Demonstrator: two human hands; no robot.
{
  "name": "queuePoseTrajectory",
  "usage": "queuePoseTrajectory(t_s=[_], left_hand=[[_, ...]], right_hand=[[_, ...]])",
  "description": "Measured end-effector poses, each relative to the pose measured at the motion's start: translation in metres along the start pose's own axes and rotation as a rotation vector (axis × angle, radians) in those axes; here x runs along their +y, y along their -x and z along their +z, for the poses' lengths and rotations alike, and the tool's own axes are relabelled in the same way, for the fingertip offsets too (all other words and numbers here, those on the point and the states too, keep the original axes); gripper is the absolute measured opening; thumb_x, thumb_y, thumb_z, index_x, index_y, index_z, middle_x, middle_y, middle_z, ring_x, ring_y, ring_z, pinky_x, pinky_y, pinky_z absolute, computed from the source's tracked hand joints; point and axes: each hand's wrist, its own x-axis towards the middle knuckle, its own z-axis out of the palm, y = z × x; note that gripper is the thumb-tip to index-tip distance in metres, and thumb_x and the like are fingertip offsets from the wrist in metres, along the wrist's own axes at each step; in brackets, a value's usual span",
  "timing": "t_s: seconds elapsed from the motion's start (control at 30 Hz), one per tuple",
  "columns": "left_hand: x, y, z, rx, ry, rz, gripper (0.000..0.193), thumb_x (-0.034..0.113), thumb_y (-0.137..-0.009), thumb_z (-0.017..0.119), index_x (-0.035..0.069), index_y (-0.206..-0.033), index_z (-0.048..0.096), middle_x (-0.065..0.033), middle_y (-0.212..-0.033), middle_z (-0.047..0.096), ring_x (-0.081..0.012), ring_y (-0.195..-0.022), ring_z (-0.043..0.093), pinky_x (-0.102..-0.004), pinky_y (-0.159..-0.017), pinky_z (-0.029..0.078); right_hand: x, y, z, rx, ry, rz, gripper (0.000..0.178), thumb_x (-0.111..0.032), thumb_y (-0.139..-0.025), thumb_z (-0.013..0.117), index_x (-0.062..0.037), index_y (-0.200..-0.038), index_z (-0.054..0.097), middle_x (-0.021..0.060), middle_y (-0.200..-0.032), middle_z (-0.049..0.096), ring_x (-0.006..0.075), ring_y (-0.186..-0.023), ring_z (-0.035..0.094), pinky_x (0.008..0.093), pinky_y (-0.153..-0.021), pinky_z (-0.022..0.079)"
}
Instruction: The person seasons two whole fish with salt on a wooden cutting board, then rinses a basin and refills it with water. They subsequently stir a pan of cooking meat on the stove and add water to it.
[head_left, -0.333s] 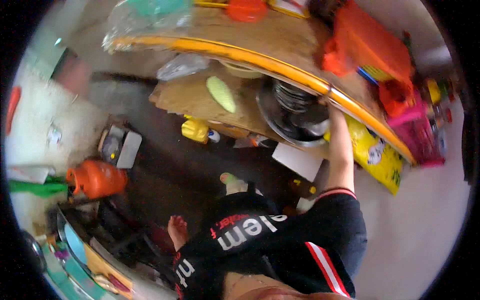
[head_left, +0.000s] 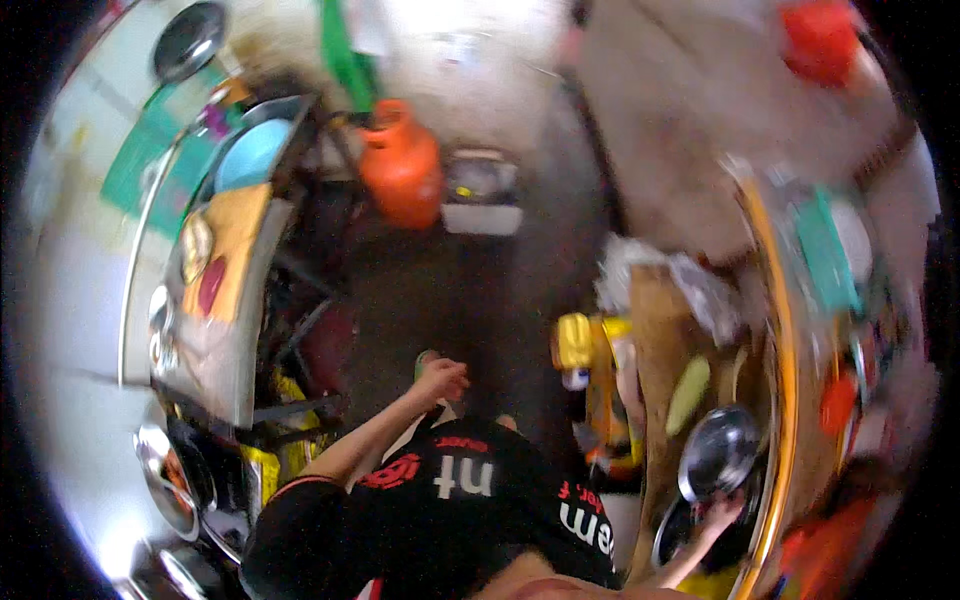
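My right hand (head_left: pixel 722 515) grips the near rim of a shiny metal bowl (head_left: pixel 718 450) at the lower right. The bowl is tilted, above the wooden lower shelf (head_left: pixel 652 400). Part of a larger metal basin (head_left: pixel 668 530) shows below it, partly covered by the bowl and my forearm. A pale green, long gourd-like vegetable (head_left: pixel 688 395) lies on the shelf just beyond the bowl. My left hand (head_left: pixel 440 382) hangs in front of my body over the dark floor, its fingers loosely bent and apart, with nothing visible in them.
An orange-edged upper shelf (head_left: pixel 785 370) overhangs the basin. Yellow bottles (head_left: pixel 574 342) stand beside the lower shelf. Ahead are an orange gas cylinder (head_left: pixel 402 170) and a white box (head_left: pixel 482 218). On the left, a counter holds a cutting board (head_left: pixel 232 235) and a blue basin (head_left: pixel 255 152).
My view has swung left, shifting the shelves to the right side. My right hand now has the metal bowl, raised from the basin area. My left forearm has come up into view.
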Motion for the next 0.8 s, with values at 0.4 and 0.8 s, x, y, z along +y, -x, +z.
queuePoseTrajectory(t_s=[0.4,0.8], left_hand=[[0.243,-0.035,-0.163,0.076,0.223,0.639,0.087,0.034,-0.077,0.071,0.010,-0.140,0.015,-0.0125,-0.130,0.040,-0.0247,-0.107,0.052,-0.0380,-0.076,0.054],[0.361,-0.083,-0.502,-0.934,1.822,0.440,0.057,0.034,-0.084,0.056,0.001,-0.128,0.039,-0.0230,-0.123,0.041,-0.0328,-0.107,0.050,-0.0300,-0.064,0.058]], right_hand=[[-0.223,0.116,0.655,-1.177,-0.051,-0.390,0.045,0.003,-0.077,0.046,-0.0025,-0.122,0.041,0.0100,-0.080,0.061,0.0150,-0.040,0.053,0.0231,-0.030,0.036],[-0.471,0.395,1.031,-1.787,-0.108,-1.071,0.043,-0.028,-0.088,0.055,-0.0020,-0.121,0.047,0.0134,-0.075,0.064,0.0210,-0.051,0.059,0.0309,-0.048,0.046]])
